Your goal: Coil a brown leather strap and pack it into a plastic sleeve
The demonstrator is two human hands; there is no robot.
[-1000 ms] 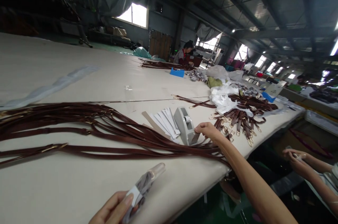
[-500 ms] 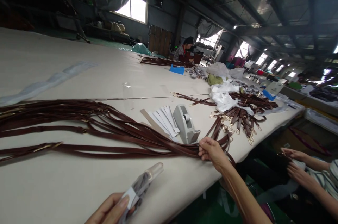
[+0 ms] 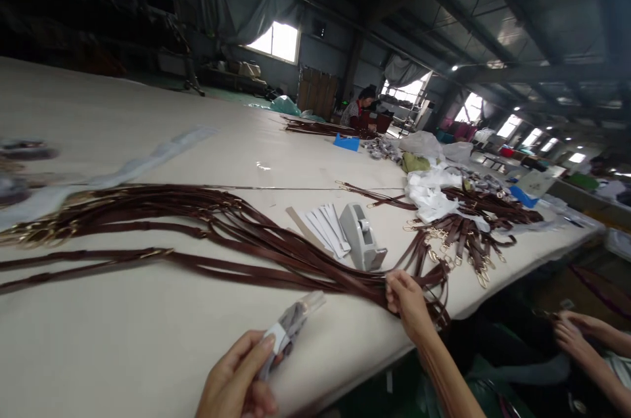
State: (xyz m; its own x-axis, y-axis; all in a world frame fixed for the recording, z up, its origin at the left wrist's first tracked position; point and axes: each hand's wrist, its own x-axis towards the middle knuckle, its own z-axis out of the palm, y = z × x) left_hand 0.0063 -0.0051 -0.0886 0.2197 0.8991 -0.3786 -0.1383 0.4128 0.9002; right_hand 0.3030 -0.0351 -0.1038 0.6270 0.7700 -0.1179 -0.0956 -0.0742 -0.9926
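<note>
My left hand (image 3: 239, 372) is closed, thumb on top, around a small clear plastic packet (image 3: 294, 325) with a white paper band and something dark folded inside. The packet is tilted over the near part of the table. My right hand (image 3: 408, 300) has its fingers pinched together over the bundle of brown leather straps (image 3: 315, 267); what the fingertips hold, if anything, is too small to make out. Just beyond that hand stands a grey tape dispenser (image 3: 359, 240). Beside the dispenser lie several white paper strips (image 3: 329, 229) in a fan.
More straps with gold clasps (image 3: 466, 244) hang toward the table's right edge, near crumpled white plastic (image 3: 431, 191). A blue piece (image 3: 346, 142) lies farther back. At the lower right are a co-worker's hands (image 3: 579, 332); another person (image 3: 357, 109) is at the far end.
The view has swung left, so more strap ends show at the left. My left hand and the packet have come nearer to my right hand, which stays beside the dispenser.
</note>
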